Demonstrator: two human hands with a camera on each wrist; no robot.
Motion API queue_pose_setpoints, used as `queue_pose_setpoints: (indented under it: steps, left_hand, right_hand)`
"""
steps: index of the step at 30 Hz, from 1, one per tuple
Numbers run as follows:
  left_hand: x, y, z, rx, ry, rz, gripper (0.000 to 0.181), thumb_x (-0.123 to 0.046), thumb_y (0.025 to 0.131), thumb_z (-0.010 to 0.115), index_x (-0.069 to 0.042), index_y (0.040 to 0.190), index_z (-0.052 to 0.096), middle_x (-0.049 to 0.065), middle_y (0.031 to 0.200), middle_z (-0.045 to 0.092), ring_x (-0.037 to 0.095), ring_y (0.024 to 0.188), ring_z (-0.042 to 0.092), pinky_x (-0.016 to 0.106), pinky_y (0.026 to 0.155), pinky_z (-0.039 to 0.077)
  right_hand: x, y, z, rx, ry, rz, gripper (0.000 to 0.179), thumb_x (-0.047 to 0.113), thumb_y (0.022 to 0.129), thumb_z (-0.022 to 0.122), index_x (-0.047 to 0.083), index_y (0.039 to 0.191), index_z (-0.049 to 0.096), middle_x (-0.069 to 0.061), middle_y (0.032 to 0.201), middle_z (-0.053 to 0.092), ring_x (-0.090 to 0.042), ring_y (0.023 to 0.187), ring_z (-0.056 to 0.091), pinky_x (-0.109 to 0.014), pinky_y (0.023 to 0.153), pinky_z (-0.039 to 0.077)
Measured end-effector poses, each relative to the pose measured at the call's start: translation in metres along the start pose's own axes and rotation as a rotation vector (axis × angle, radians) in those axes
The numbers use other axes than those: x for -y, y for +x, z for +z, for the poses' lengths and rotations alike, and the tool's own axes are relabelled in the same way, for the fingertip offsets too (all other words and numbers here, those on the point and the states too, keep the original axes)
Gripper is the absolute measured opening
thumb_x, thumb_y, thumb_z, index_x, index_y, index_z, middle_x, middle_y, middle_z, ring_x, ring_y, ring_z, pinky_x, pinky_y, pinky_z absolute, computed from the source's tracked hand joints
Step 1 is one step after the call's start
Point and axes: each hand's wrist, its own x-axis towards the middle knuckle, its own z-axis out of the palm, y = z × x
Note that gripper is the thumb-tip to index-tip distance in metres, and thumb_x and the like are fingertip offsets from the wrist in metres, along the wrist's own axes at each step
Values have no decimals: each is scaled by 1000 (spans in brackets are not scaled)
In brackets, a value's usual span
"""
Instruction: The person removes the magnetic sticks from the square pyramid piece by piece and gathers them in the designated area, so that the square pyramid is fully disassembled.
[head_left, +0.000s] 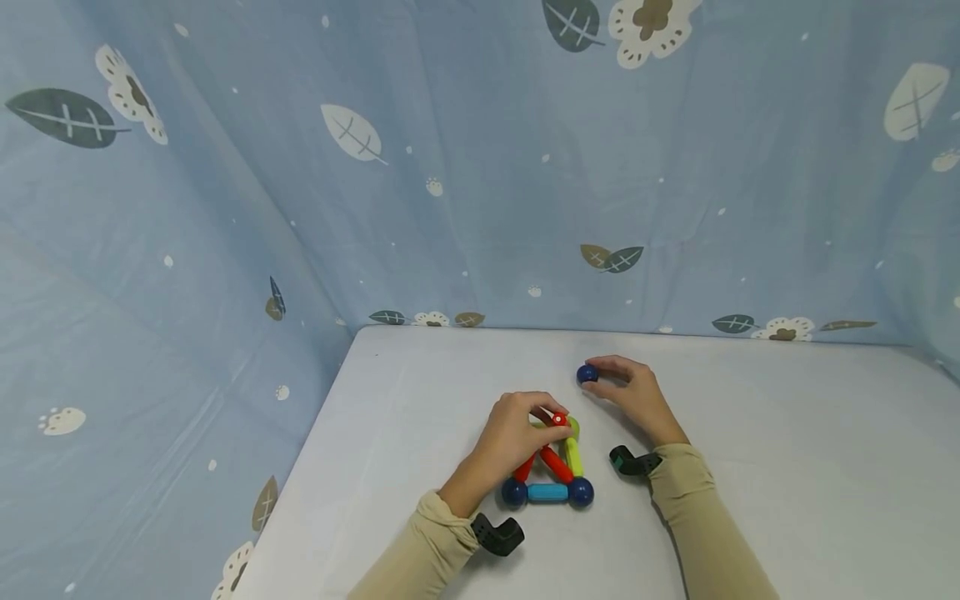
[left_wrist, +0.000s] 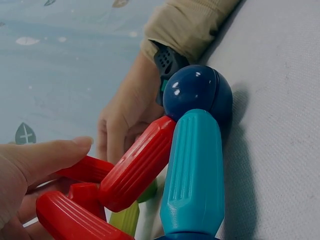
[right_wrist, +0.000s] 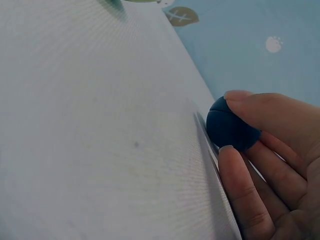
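Note:
A frame of magnetic rods and balls stands on the table. Two dark blue balls [head_left: 514, 492] are joined by a light blue rod [head_left: 547, 492] along its near side. Red rods [left_wrist: 137, 165] lean up from them, and a yellow-green rod [head_left: 573, 457] runs back toward a green piece. My left hand [head_left: 510, 429] pinches a red rod [head_left: 559, 418] at the top of the frame; its fingers hide part of the far side. Beyond the frame, my right hand [head_left: 633, 398] grips a loose dark blue ball [right_wrist: 232, 127] between thumb and fingers, close to the tabletop.
A white cloth-covered table [head_left: 795, 467] extends to both sides. Blue patterned curtains [head_left: 480, 183] rise along its back and left edges. Each wrist wears a black camera mount [head_left: 498, 536] close to the frame.

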Motion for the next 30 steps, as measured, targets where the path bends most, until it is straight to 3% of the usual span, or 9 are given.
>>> queue_pose_setpoints:
  steps: [9, 14, 22, 25, 28, 30]
  left_hand:
    - [1, 1, 1, 1, -2, 2, 18, -26, 85, 86, -18, 101, 80, -10, 92, 79, 2, 85, 69, 23, 83, 51]
    - [-1, 1, 0, 9, 1, -32, 19, -28, 86, 86, -19, 102, 81, -11, 93, 78, 4, 87, 68, 27, 88, 49]
    - [-2, 0, -2, 13, -3, -41, 18, -27, 86, 85, -19, 102, 80, -10, 95, 78, 5, 88, 69, 23, 84, 50]
    - [-2, 0, -2, 9, -8, -38, 18, -27, 86, 85, -19, 102, 81, -10, 95, 78, 6, 88, 70, 21, 80, 52]
    - [-2, -1, -1, 14, -14, -50, 19, -26, 86, 85, -19, 103, 81, -10, 94, 78, 6, 88, 70, 19, 77, 52]
    - [-2, -1, -1, 19, -16, -60, 19, -27, 86, 85, -19, 103, 81, -10, 93, 78, 5, 88, 69, 18, 74, 52]
  right_hand:
    - [1, 0, -1, 3, 29, -11, 48, 27, 90, 82, 10, 132, 68, -14, 135, 69, -35, 130, 62, -60, 112, 43]
    - [1, 0, -1, 7, 33, 5, 50, 28, 89, 82, 9, 133, 68, -15, 136, 69, -35, 132, 60, -58, 112, 44]
    - [2, -2, -2, -23, 83, 39, 55, 39, 89, 82, 13, 134, 67, -9, 138, 67, -29, 137, 56, -56, 113, 44]
    - [4, -6, -4, -102, 164, 66, 56, 41, 90, 80, 13, 136, 66, -7, 140, 66, -19, 135, 56, -44, 107, 50]
    - [7, -12, -4, -265, 275, 79, 47, 34, 92, 79, 10, 131, 68, -7, 134, 68, -10, 124, 61, -26, 88, 56]
    - [10, -18, -4, -382, 355, 79, 41, 28, 92, 80, 7, 126, 70, -6, 125, 71, -8, 116, 65, -21, 71, 57]
